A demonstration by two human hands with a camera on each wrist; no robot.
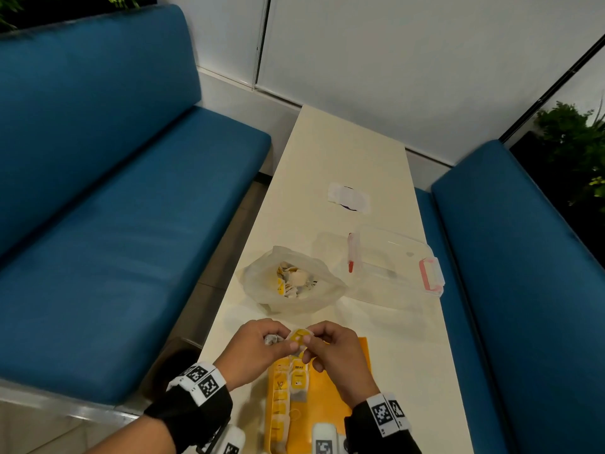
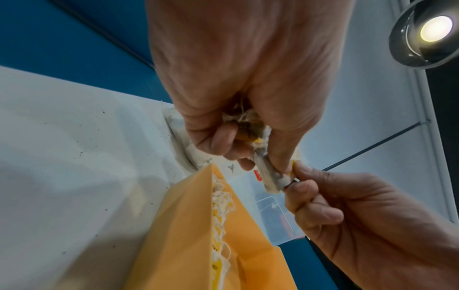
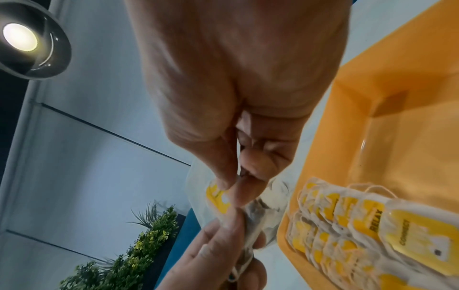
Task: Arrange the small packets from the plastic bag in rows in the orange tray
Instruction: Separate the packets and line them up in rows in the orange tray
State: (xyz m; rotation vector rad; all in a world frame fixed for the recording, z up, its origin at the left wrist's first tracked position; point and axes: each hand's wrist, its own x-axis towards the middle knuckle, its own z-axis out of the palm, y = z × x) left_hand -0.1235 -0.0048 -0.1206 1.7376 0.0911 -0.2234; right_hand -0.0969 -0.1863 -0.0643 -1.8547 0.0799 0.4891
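Low in the frame, above the orange tray (image 1: 340, 401), the left hand (image 1: 253, 347) grips several spare packets while both hands pinch one yellow-tagged packet (image 1: 299, 337), the right hand (image 1: 334, 350) at its tag. A tangled string could drag the rows (image 1: 288, 388) askew. The plastic bag (image 1: 291, 278) sits centre-frame.
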